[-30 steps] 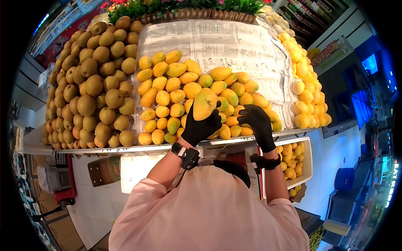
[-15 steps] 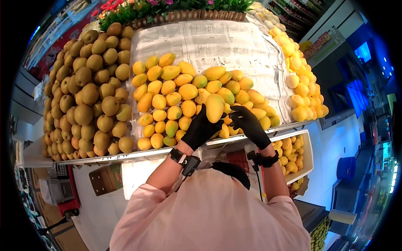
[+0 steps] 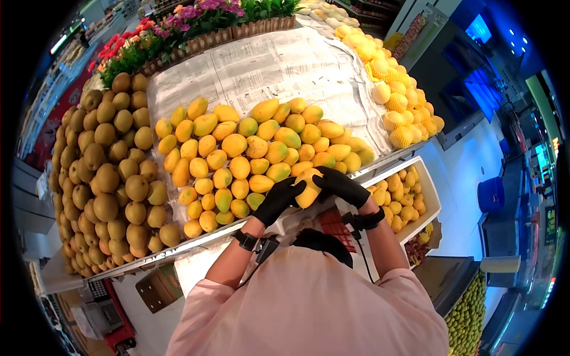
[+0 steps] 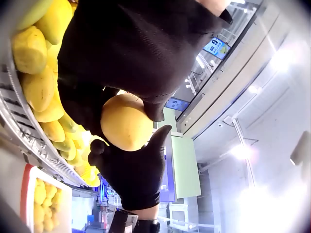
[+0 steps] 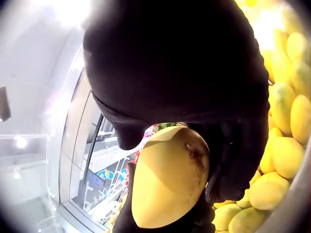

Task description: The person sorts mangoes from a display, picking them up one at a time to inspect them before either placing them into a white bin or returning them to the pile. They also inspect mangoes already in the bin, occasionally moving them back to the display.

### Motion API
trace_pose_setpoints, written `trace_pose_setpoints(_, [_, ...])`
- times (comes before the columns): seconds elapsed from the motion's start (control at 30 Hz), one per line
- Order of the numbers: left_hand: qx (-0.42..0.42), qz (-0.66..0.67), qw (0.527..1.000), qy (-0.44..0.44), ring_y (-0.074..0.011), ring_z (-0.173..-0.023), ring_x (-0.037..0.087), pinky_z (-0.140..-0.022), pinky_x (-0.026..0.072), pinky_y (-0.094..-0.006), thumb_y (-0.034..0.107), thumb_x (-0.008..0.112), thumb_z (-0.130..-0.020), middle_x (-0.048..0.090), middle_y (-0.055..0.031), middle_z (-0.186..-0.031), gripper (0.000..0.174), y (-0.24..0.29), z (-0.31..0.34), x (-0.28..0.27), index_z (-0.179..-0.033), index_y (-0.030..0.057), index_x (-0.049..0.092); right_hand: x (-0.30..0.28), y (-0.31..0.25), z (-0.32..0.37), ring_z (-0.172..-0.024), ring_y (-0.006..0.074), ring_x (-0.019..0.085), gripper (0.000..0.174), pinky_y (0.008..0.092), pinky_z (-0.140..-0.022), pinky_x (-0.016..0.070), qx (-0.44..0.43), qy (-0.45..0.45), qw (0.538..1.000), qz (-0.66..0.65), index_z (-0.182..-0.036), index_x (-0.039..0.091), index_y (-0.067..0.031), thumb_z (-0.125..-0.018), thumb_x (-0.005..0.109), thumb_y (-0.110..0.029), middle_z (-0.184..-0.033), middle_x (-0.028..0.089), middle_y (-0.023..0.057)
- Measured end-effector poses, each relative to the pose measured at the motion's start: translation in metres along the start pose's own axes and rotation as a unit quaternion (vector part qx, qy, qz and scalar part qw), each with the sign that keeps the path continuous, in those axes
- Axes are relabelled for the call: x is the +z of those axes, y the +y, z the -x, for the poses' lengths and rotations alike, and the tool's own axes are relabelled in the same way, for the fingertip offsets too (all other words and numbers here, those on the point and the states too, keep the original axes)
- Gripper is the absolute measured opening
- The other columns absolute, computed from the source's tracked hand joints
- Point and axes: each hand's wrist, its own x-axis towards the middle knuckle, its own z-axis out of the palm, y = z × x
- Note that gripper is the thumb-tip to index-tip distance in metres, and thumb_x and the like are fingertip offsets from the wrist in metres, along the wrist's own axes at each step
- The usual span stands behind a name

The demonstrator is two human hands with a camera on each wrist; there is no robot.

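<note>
A yellow mango (image 3: 307, 188) is held between both black-gloved hands, close in front of the body at the display's front edge. My left hand (image 3: 280, 200) grips it from the left side. From the right, my right hand (image 3: 341, 185) curls over it, with the thumb and fingers on opposite sides in the right wrist view. A dark, bruised patch (image 5: 195, 155) shows near one end of the fruit. In the left wrist view, the mango (image 4: 125, 124) lies between the two hands' thumbs and fingers. Rows of yellow and greenish mangoes (image 3: 239, 167) cover the front of the stand.
Newspaper (image 3: 249, 65) lines the stand behind the mangoes. A pile of brown round fruit (image 3: 105, 178) stands at left, with net-wrapped yellow fruit (image 3: 398, 110) at right. Below the edge on the right is a white box (image 3: 438, 204) of mangoes. Potted flowers (image 3: 196, 21) border the back.
The mango has moved down toward the body and turned in the hands. My right hand, earlier apart from it, has closed onto it. The head view has swung to the right.
</note>
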Motion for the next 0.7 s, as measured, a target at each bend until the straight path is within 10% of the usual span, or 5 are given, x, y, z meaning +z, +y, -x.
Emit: trace_pose_setpoints(0.7, [-0.076, 0.127, 0.989, -0.017, -0.0171, -0.075, 0.065, -0.069, 0.0525, -0.0263, 0.026, 0.043, -0.101, 0.067, -0.0118, -0.091, 0.031, -0.003, -0.011, 0.007, -0.122, 0.0076, 0.057, -0.070, 0.097, 0.111, -0.113, 0.0326, 0.056, 0.051, 0.0430, -0.097, 0.0485, -0.106, 0.182, 0.871, -0.444, -0.134, 0.040, 0.0013, -0.092, 0.060, -0.020, -0.125, 0.055, 0.0200])
